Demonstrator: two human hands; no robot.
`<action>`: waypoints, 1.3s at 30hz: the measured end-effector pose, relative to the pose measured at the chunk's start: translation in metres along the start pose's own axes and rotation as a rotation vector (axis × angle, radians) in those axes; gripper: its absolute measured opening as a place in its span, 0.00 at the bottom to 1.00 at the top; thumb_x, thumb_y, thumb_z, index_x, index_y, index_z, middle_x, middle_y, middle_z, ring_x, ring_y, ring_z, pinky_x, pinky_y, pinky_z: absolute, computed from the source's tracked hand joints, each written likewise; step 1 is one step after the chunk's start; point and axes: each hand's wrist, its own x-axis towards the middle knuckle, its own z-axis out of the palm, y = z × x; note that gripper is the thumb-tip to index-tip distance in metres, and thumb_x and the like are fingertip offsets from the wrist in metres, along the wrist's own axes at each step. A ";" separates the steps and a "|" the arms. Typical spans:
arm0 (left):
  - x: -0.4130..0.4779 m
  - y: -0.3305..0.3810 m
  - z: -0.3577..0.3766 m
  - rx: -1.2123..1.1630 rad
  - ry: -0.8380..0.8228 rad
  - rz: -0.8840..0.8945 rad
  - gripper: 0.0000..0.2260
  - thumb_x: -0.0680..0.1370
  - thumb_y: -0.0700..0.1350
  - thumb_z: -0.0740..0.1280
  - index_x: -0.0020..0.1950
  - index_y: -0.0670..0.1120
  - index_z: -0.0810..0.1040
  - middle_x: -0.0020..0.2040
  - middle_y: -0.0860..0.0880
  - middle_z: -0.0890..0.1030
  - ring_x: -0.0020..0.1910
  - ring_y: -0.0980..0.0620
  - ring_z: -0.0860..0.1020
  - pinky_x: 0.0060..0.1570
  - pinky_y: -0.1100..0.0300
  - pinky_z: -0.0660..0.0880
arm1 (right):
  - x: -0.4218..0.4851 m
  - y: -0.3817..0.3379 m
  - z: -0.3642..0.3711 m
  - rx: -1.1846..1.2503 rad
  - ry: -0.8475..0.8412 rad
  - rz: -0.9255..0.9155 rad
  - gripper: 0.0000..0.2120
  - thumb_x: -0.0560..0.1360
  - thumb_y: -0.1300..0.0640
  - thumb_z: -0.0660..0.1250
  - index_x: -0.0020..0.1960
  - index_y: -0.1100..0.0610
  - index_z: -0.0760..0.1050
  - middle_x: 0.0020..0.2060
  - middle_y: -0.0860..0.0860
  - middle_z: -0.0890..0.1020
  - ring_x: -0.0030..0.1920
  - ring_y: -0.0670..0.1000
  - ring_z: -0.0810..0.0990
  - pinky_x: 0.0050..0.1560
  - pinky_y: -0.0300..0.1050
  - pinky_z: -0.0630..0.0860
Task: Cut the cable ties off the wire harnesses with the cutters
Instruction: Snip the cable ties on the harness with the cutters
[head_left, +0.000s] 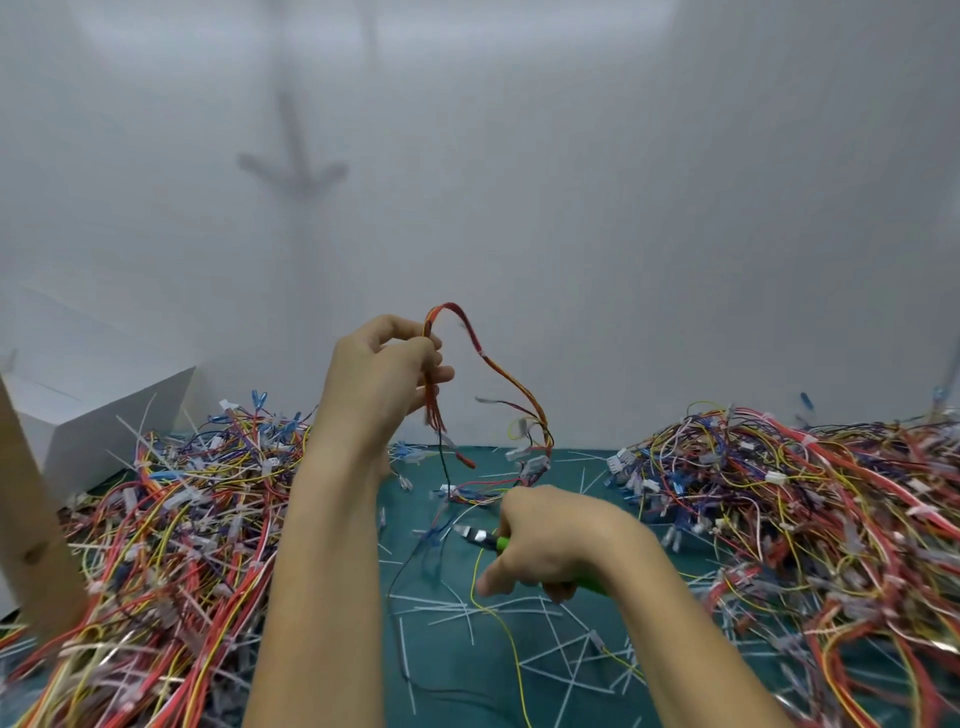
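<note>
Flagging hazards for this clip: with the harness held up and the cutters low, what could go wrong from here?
1. The harness hangs from the left hand with loose wires trailing beside the cutters in the right hand; a snip might nick a wire instead of a tie.
2. Its lower ends reach the cut ties on the mat and could snag.

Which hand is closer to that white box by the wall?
Left. The left hand, holding up a harness, is right of the white box; the right hand, gripping the cutters, is farther right and lower.
</note>
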 end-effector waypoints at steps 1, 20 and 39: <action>-0.001 0.001 0.001 -0.013 -0.017 -0.010 0.10 0.75 0.32 0.60 0.42 0.43 0.78 0.38 0.46 0.80 0.37 0.49 0.84 0.48 0.51 0.82 | 0.004 -0.001 0.005 -0.021 -0.001 0.003 0.16 0.70 0.47 0.75 0.32 0.56 0.76 0.26 0.49 0.78 0.23 0.52 0.78 0.30 0.41 0.78; -0.001 0.005 0.002 -0.140 -0.010 -0.050 0.10 0.76 0.29 0.57 0.45 0.39 0.76 0.42 0.44 0.77 0.44 0.43 0.86 0.51 0.49 0.82 | 0.018 0.009 0.007 0.137 0.234 -0.089 0.06 0.73 0.56 0.65 0.38 0.52 0.76 0.39 0.55 0.83 0.35 0.55 0.84 0.42 0.50 0.83; -0.002 -0.006 -0.008 0.358 -0.267 0.130 0.21 0.69 0.24 0.54 0.32 0.47 0.77 0.31 0.53 0.77 0.34 0.57 0.77 0.40 0.60 0.72 | -0.017 0.000 -0.039 1.899 0.145 -0.137 0.13 0.78 0.59 0.66 0.35 0.60 0.77 0.29 0.53 0.80 0.25 0.50 0.79 0.29 0.42 0.80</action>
